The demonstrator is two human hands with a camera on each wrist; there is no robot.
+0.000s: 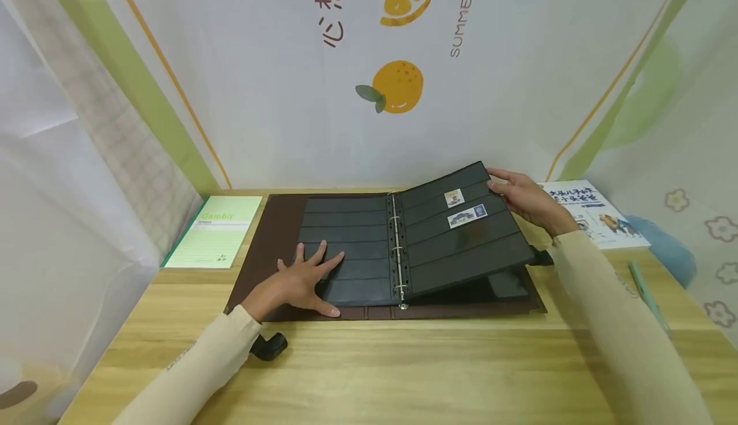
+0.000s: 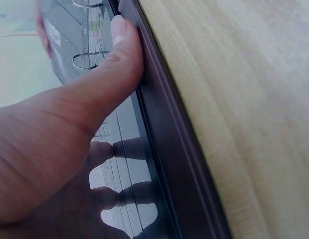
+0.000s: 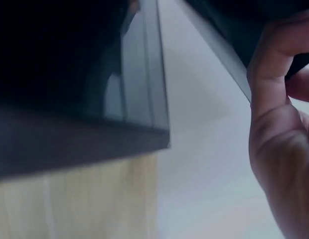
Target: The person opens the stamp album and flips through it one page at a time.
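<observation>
A brown ring binder [image 1: 271, 233] lies open on the wooden table, with black pocket pages on metal rings [image 1: 395, 245]. My left hand [image 1: 300, 281] rests flat with spread fingers on the left page [image 1: 346, 220]; in the left wrist view its thumb [image 2: 114, 64] presses along the binder's brown edge [image 2: 169, 149]. My right hand [image 1: 521, 197] grips the far right edge of a lifted black page [image 1: 461, 245], which is tilted up from the binder. Two stamps [image 1: 466, 215] sit in that page's pockets. The right wrist view shows the thumb [image 3: 271, 74] on the page edge [image 3: 219, 45].
A green notepad [image 1: 216, 233] lies left of the binder. A printed booklet [image 1: 599, 213] and a teal pen [image 1: 646, 290] lie at the right. A black object [image 1: 270, 346] sits by my left wrist. Printed backdrop walls close the table on three sides.
</observation>
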